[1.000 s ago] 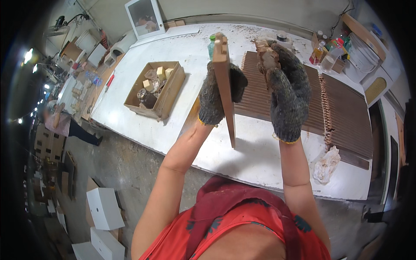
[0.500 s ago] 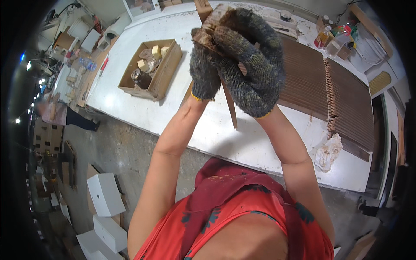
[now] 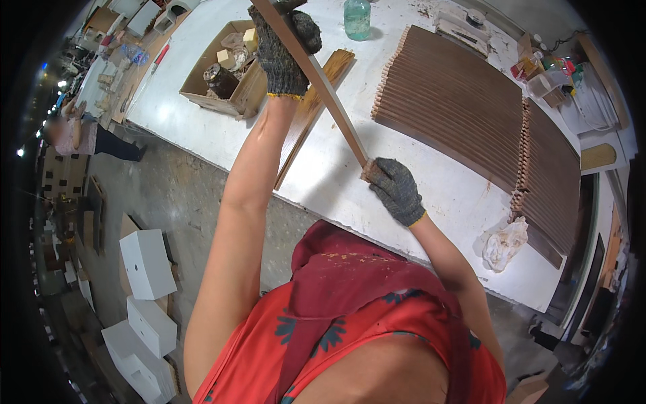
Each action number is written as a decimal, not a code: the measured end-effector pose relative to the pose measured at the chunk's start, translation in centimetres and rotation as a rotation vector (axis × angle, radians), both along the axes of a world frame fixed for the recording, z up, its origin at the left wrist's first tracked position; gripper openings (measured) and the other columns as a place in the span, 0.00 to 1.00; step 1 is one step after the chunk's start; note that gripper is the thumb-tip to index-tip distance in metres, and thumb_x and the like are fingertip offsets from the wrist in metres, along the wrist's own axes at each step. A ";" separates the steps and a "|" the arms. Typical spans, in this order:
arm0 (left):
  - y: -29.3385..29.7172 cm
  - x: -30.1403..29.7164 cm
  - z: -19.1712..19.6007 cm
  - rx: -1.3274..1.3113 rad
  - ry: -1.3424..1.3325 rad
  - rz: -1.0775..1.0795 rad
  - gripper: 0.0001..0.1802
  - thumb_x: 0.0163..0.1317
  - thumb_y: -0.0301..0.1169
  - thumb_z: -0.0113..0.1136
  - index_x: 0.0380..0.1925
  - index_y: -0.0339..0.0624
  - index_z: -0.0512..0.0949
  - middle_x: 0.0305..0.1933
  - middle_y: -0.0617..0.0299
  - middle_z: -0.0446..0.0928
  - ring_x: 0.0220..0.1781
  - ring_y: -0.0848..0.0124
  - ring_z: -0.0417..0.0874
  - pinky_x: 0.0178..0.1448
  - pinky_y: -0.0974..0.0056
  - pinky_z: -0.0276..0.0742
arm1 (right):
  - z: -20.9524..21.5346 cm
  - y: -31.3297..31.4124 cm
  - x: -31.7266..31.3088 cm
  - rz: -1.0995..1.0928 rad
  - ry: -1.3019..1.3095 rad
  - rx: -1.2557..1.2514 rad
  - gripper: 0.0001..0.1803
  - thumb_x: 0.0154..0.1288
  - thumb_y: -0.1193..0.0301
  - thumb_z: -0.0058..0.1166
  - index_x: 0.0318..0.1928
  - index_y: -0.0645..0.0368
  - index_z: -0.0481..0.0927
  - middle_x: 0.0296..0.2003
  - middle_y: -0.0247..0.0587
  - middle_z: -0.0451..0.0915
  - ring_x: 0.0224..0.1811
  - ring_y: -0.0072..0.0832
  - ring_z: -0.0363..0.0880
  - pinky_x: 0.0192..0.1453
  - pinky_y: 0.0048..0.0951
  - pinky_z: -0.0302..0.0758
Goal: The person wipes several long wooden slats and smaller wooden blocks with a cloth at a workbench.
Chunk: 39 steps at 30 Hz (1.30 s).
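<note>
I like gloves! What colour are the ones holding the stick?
Speckled dark grey knit gloves with yellow cuffs, seen in the head view.

Strip [image 3: 316,71]: upper end cut off by the top edge, lower end covered by the right hand [image 3: 396,190]. Box [image 3: 202,84] contents too small to be identified.

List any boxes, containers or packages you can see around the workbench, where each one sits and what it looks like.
Open cardboard box: on the white bench's left end, beside the left hand; shallow, brown, with blocks and a dark jar inside.
Bottle: bench's far edge; translucent green.
White boxes: on the floor, lower left; plain, rectangular.
Small packages: bench's far right corner; mixed colours, too small to tell.
</note>
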<state>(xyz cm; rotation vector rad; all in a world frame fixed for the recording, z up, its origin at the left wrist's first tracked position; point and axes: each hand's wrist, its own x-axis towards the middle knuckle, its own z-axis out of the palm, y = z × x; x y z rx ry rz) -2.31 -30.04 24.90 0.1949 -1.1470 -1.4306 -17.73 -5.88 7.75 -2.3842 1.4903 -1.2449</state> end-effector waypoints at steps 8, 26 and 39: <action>0.3 -0.7 -0.2 -0.056 0.008 0.023 0.37 0.69 0.62 0.34 0.46 0.38 0.77 0.18 0.66 0.72 0.17 0.74 0.70 0.19 0.71 0.65 | 3.6 1.4 -3.5 -0.096 0.149 0.189 0.13 0.57 0.70 0.60 0.44 0.56 0.82 0.45 0.44 0.80 0.48 0.41 0.77 0.52 0.37 0.75; 3.6 -8.1 -1.1 -0.419 -0.232 0.573 0.14 0.69 0.28 0.48 0.51 0.36 0.72 0.50 0.55 0.77 0.49 0.66 0.78 0.55 0.64 0.74 | 27.5 -10.1 -1.3 -0.309 0.055 -0.743 0.17 0.59 0.74 0.59 0.50 0.60 0.81 0.52 0.47 0.77 0.56 0.45 0.71 0.63 0.43 0.65; -1.4 -5.7 -2.4 -0.262 -0.210 0.619 0.17 0.74 0.33 0.42 0.55 0.35 0.71 0.52 0.58 0.74 0.55 0.69 0.73 0.61 0.66 0.69 | 2.8 -4.4 -1.2 -0.159 0.033 -0.194 0.08 0.57 0.74 0.59 0.39 0.54 0.82 0.35 0.41 0.79 0.37 0.36 0.78 0.42 0.35 0.76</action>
